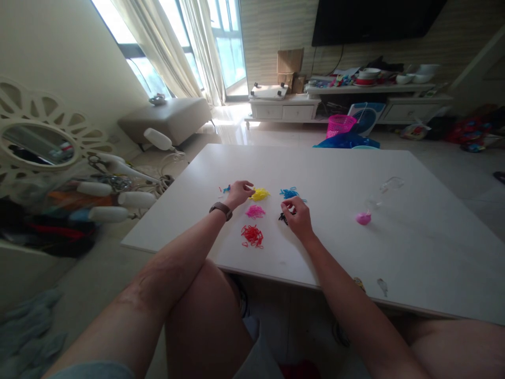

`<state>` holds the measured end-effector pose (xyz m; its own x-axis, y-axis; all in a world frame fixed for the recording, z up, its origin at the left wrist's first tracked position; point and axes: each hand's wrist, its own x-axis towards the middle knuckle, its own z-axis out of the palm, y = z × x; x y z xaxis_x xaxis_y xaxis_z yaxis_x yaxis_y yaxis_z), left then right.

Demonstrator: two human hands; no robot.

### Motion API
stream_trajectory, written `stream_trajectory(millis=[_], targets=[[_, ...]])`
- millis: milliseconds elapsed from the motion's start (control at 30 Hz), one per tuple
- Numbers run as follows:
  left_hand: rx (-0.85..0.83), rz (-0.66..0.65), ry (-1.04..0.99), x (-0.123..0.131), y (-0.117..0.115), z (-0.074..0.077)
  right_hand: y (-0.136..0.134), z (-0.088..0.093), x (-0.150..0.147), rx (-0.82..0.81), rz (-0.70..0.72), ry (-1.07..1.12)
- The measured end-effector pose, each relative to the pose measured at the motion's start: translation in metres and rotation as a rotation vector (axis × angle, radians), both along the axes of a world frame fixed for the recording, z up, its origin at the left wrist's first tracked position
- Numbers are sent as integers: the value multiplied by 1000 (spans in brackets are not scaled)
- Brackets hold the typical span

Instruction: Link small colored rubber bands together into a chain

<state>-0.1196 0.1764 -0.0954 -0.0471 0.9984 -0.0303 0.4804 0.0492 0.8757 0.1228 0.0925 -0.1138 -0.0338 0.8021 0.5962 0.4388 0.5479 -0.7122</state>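
Note:
My left hand, with a dark wristband behind it, is at the left edge of a pile of yellow rubber bands. Its fingers are curled together at the tips; anything between them is too small to make out. Over a small pile of black bands, my right hand has thumb and fingers closed in a pinch, partly covering the pile. Just beyond it lie blue bands. Pink bands and red bands form two piles nearer me. A few mixed small pieces lie left of my left hand.
The white table carries a pink object with clear plastic by it on the right. A small clear piece lies near the front edge. A pink basket stands beyond the table, and white lamp shades to its left.

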Motion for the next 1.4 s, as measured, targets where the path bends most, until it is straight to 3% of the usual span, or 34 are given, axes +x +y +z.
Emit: stream_trajectory(millis=[300,533,733,1167,1267,1400], targets=[[-2,21,-208,8,-1,9,0,-1,0,-17,-7,-13],[-91,-198,-448,40,-19,21,1,-3,0,5,15,-42],[-106,-378,-450,64,-31,23,2,-3,1,18,-1,-68],[-112,-392,-429,64,-32,19,3,-2,2,61,14,-96],[-135,-369,-458,62,-31,24,12,-4,13,42,-82,-98],[-124,-246,-444,48,-24,33,32,-14,39,-34,-356,-116]])
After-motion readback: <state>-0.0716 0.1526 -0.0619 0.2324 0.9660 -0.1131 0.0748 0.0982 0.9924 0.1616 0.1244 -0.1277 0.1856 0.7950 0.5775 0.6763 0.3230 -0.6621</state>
